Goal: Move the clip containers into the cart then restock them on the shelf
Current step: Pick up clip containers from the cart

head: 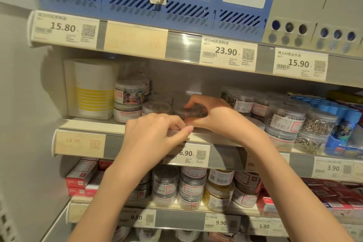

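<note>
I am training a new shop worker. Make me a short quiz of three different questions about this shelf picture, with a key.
1. True or false: the right hand grips a clear clip container on the middle shelf.
2. Which price tag lies just below the left hand? A) 6.90 B) 23.90 C) 1.80
3. Fill in: the container of coloured clips stands stacked on ______ container.

Key: 1 true; 2 A, the 6.90 tag; 3 another.
</note>
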A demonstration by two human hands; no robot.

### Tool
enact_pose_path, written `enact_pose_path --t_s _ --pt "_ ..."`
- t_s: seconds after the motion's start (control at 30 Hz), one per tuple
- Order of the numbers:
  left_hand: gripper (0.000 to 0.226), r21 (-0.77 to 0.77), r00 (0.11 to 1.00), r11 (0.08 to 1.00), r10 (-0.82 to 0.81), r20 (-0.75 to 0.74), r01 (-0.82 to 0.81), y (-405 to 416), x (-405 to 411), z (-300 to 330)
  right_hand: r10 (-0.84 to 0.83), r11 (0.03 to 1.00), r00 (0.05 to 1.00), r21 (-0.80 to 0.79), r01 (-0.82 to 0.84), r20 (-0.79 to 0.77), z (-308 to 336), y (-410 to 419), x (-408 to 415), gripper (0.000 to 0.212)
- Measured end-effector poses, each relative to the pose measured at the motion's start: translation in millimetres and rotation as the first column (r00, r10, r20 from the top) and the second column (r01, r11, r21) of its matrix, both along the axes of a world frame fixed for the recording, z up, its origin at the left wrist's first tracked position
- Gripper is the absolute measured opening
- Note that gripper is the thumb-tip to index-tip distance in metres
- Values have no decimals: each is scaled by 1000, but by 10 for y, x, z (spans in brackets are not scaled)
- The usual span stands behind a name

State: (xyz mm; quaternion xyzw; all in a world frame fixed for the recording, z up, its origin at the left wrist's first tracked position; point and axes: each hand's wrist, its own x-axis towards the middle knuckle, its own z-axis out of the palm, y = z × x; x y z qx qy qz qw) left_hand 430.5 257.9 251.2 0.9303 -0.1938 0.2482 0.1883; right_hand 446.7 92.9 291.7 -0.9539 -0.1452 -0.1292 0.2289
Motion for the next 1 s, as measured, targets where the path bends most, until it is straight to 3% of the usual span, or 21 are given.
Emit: enact_pose_path --t_s 0.2,0.5,1.0 --pt "41 9 1000 1000 -1 7 1 -3 -4 3 -13 991 1000 132 10 25 -43 -19 64 25" --pt "45 31 1000 999 -5 11 5 0 29 1 -25 999 985 33 20 170 210 71 485 23" --pt "50 44 995 998 -42 87 38 5 79 -57 17 990 997 141 -28 77 263 325 1267 38"
